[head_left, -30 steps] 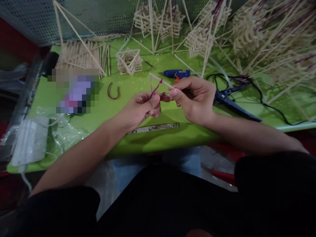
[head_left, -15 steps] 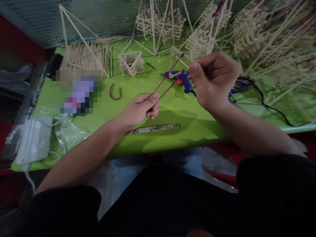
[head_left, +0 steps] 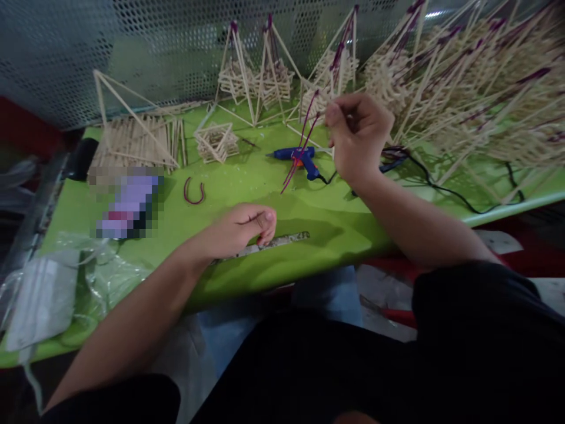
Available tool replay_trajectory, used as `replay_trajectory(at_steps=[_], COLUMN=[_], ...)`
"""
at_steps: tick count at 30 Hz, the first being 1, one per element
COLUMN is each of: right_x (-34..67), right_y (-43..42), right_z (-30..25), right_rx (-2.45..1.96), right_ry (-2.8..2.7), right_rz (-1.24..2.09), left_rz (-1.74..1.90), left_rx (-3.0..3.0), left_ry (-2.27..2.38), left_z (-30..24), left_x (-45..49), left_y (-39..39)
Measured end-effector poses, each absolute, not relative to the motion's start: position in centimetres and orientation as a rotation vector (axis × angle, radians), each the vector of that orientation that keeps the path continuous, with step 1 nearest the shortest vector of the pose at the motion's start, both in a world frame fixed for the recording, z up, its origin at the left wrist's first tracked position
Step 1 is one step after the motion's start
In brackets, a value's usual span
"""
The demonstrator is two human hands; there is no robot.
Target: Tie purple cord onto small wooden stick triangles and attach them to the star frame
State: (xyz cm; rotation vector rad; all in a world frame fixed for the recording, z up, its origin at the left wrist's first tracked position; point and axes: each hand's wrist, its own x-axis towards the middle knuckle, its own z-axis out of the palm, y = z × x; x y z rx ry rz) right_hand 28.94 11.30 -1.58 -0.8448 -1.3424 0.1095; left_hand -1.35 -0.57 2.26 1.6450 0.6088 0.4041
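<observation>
My right hand (head_left: 361, 138) is raised over the table in a pinch at a thin wooden stick frame, mostly lost against the frames behind it. Purple cord (head_left: 304, 132) hangs slack from it, its loose ends in front of a blue hot glue gun (head_left: 293, 155). Lower and to the left, my left hand (head_left: 247, 228) is closed, thumb against the fingers, with nothing visible in it. It hovers over a flat, stained metal strip (head_left: 289, 238). A small stacked-stick basket (head_left: 216, 142) and a curved piece of dark red cord (head_left: 194, 200) lie beyond it.
Several stick frames with purple tops (head_left: 424, 76) crowd the back and right. Loose sticks (head_left: 136, 141) and a blurred purple object (head_left: 132, 203) lie left, near a white power strip (head_left: 44, 297) and clear plastic (head_left: 110, 277). A black cable (head_left: 432, 176) runs right.
My left hand has let go of the purple cord, which was taut between the hands and now hangs loose. The view has shifted, showing more of the back.
</observation>
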Motion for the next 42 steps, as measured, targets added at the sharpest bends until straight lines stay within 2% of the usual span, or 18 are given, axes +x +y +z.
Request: replay_trajectory(at_steps=[4, 10, 13, 29, 42], right_x=[27.4, 26.3, 26.0, 24.6, 24.5], right_y=[8.5, 4.4, 3.5, 1.9, 1.6], right_z=[-1.1, 0.3, 0.6, -1.2, -1.0], right_rx=[-0.710, -0.472, -0.362, -0.267, -0.273], right_ry=[-1.402, -1.643, -1.726, -1.999, -1.972], right_rz=[0.169, -0.148, -0.293, -0.606, -0.639], left_rz=[0.380, 1.086, 1.271, 1.468, 1.356], left_rx=[1.803, 1.637, 1.605, 1.343, 1.264], left_ry=[0.647, 0.922, 0.940, 0.943, 0.927], left_z=[2.8, 1.5, 1.2, 0.1, -1.4], left_x=[-1.1, -1.2, -1.0, 2.6, 2.3], left_y=[-0.7, 0.0, -0.3, -2.0, -2.2])
